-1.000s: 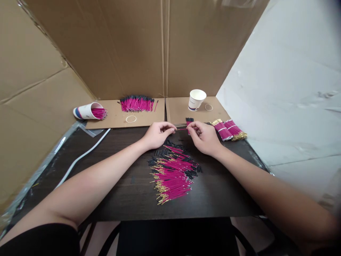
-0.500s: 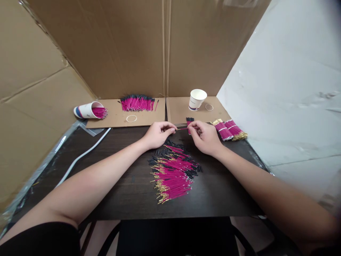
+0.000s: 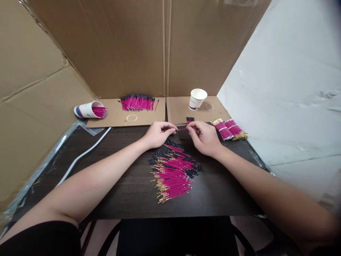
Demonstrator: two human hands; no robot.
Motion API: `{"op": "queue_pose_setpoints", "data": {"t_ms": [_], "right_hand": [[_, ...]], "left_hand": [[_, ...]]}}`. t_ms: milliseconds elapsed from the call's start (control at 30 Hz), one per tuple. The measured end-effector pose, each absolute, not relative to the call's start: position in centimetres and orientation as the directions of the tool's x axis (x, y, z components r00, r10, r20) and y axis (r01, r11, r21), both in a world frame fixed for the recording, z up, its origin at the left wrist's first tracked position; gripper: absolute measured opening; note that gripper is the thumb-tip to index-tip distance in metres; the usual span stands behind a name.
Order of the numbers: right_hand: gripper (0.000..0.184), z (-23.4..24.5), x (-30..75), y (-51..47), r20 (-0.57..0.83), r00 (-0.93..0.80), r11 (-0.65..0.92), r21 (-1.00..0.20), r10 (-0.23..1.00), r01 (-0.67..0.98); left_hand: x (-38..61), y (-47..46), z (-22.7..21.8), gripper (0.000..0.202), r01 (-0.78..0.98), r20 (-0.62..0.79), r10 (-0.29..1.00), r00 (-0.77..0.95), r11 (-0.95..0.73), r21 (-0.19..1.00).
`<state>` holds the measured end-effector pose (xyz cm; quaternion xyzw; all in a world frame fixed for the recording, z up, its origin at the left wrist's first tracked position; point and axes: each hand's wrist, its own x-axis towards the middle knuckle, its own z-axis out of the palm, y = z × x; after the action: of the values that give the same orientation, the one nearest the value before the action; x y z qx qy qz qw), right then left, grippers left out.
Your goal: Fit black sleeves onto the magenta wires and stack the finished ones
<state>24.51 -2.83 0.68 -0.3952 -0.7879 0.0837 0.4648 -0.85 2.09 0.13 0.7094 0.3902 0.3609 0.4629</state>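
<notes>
A thin pink wire (image 3: 183, 129) with a gold end stretches level between my two hands. My left hand (image 3: 159, 134) is closed in a pinch at its gold end. Whether a small black sleeve is also in those fingertips is hidden. My right hand (image 3: 204, 137) pinches the wire farther along, toward its other end. Just behind the right fingers lies a small group of black-tipped pink wires (image 3: 190, 120), partly covered by the hand. Below both hands a large pile of pink wires (image 3: 174, 185) with gold ends spreads on the dark table, with loose black sleeves (image 3: 161, 152) scattered among them.
Black-tipped wires (image 3: 137, 103) lie in a row on a cardboard strip (image 3: 106, 122) at the back. A tipped paper cup (image 3: 86, 110) holds more wires; another paper cup (image 3: 197, 99) stands upright. Two banded wire bundles (image 3: 226, 129) lie right. A white cable (image 3: 82, 154) crosses the left side.
Both hands stay almost in place with the wire between them. My right fingers have shifted very slightly; the piles and cups look the same.
</notes>
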Motion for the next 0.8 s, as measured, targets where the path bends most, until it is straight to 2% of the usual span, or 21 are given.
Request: {"op": "queue_pose_setpoints", "data": {"t_ms": [333, 633, 800], "right_hand": [[0.020, 0.18, 24.36, -2.79, 0.548, -0.245, 0.580, -0.603, 0.800, 0.548], [0.022, -0.07, 24.33, -2.74, 0.528, -0.209, 0.554, -0.669, 0.823, 0.496], [0.021, -0.04, 24.25, -2.83, 0.536, -0.212, 0.564, -0.668, 0.817, 0.486]], "left_hand": [[-0.88, 2.13, -0.05, 0.012, 0.199, 0.177, 0.881, 0.439, -0.287, 0.937], [-0.95, 2.09, -0.14, 0.014, 0.208, 0.188, 0.873, 0.450, -0.307, 0.929], [-0.92, 2.04, -0.15, 0.015, 0.205, 0.186, 0.874, 0.449, -0.303, 0.931]]}}
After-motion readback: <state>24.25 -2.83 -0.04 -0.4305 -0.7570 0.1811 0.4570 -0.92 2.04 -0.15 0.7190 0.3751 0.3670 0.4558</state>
